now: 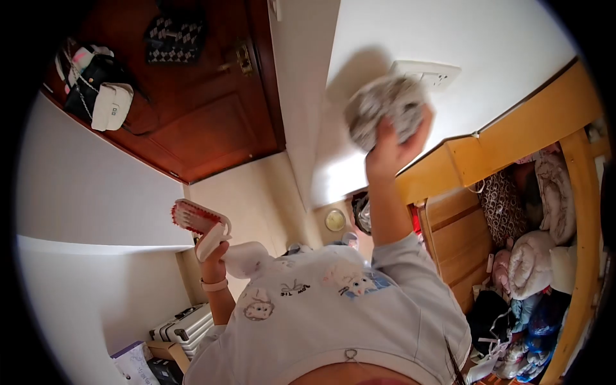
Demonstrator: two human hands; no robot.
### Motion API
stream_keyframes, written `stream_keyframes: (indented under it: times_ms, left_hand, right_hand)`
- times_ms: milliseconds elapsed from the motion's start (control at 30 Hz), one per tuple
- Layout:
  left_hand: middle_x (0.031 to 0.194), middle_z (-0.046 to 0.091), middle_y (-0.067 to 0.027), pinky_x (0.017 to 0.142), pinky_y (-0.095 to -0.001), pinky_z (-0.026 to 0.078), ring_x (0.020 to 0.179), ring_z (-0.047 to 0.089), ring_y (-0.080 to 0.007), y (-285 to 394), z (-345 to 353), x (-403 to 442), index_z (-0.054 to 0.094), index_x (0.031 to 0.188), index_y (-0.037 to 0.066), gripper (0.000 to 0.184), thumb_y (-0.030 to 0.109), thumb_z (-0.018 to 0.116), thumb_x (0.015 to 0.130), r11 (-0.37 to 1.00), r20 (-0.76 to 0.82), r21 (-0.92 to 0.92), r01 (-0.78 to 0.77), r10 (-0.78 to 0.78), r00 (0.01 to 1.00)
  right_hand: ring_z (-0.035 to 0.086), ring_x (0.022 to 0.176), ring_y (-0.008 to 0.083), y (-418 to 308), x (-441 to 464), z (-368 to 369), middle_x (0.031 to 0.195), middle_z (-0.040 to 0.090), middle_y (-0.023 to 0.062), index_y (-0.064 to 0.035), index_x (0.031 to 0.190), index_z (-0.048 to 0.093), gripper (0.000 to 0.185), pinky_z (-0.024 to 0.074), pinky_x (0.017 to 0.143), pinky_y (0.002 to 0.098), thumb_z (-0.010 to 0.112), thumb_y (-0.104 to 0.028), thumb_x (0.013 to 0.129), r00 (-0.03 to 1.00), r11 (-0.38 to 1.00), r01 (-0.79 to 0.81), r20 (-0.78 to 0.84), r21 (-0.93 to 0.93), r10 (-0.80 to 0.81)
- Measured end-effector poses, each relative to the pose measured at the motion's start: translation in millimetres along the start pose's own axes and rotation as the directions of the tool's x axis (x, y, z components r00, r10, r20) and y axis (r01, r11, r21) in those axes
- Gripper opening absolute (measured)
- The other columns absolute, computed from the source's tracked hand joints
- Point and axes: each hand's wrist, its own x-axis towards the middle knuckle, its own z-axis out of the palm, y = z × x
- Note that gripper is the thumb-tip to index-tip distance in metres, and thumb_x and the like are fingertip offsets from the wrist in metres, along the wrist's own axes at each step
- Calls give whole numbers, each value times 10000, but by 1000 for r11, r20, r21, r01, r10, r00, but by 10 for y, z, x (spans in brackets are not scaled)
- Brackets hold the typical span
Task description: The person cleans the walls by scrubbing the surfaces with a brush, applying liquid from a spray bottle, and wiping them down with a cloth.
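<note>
Cloth (pixel 385 102) clamped in right hand (pixel 399 146), brush (pixel 196 217) in left hand (pixel 212 251), wooden frame (pixel 586 224) (bedding (pixel 534 263) inside)

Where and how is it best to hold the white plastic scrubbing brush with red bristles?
I'd grip the brush by its white handle, coming from your body's side, with your left hand's fingers wrapped around it. That handle sticks out toward you, beyond the red bristles, which should keep them off your palm.
</note>
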Motion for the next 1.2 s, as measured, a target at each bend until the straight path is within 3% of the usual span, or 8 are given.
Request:
stream_keyframes:
  times_ms: [133, 233, 467, 533, 633, 800, 1000, 1200]
  left_hand:
    - [958, 586, -58, 737, -251, 407, 871, 522, -140, -13, -67, -47, 565, 1084, -53, 485, 80, 652, 626, 996, -95, 86, 17, -9, 995]
    - [986, 593, -74, 775, -258, 409, 892, 526, -153, -43, -76, -81, 573, 1081, -56, 480, 66, 639, 621, 972, -70, 220, -87, 105, 992]
    - [1030, 557, -66, 790, -255, 397, 925, 500, -160, -143, -224, -45, 537, 1128, -38, 488, 49, 595, 651, 994, -53, 113, -10, 16, 998]
    - [1012, 554, -61, 771, -250, 400, 907, 499, -151, -43, -192, -37, 532, 1130, -35, 490, 57, 594, 652, 979, -39, 203, -23, 32, 999]
    - [975, 556, -61, 720, -239, 395, 850, 491, -137, 8, -148, -36, 535, 1132, -39, 498, 69, 618, 653, 993, -95, 89, -84, 92, 991]
    - [1012, 550, -72, 741, -249, 411, 881, 506, -150, -39, -243, -111, 531, 1125, -45, 477, 43, 602, 662, 998, -148, 42, -46, 52, 988]
    - [1043, 551, -76, 796, -264, 414, 938, 513, -168, -165, -422, -327, 531, 1121, -31, 467, 28, 600, 662, 999, -198, 29, 24, -18, 980]
    - [1064, 543, -73, 824, -275, 414, 970, 506, -177, -225, -548, -352, 508, 1151, -16, 495, 31, 600, 667, 1000, -263, -7, 23, -24, 964]
  right_hand:
    - [394, 1014, 311, 158, 474, 241, 1109, 428, 172, -32, 1131, 522, 536, 318, 901, 403, 616, -176, 623, 951, 838, 304, 195, -453, -240]
    - [413, 976, 323, 341, 325, 272, 1078, 447, 179, -44, 1080, 545, 540, 337, 863, 419, 616, -207, 570, 904, 782, 426, 180, -456, -388]
    - [444, 895, 324, 639, -846, -291, 973, 496, 147, -68, 893, 555, 421, 362, 817, 418, 624, -132, 483, 869, 841, 248, 494, -481, 26]
    - [446, 893, 320, 567, -885, -305, 965, 500, 156, -48, 912, 537, 415, 355, 834, 408, 588, -86, 502, 939, 943, 27, 332, -331, 90]
    - [430, 899, 322, 306, -479, -170, 947, 501, 159, -18, 935, 507, 428, 329, 859, 419, 512, -39, 507, 975, 939, 184, 176, -289, -137]
    - [367, 980, 359, 121, 380, 352, 1069, 443, 173, -72, 993, 553, 488, 276, 880, 490, 592, -213, 528, 796, 694, 601, 213, -397, -567]
    - [384, 1103, 376, 286, 80, 346, 1210, 431, 167, -80, 987, 568, 467, 298, 924, 508, 683, -206, 552, 758, 665, 640, 455, -385, -467]
    - [388, 1160, 376, 785, -1259, -544, 1222, 447, 145, -59, 993, 554, 426, 313, 981, 471, 613, -15, 573, 736, 785, 438, 676, -438, -34]
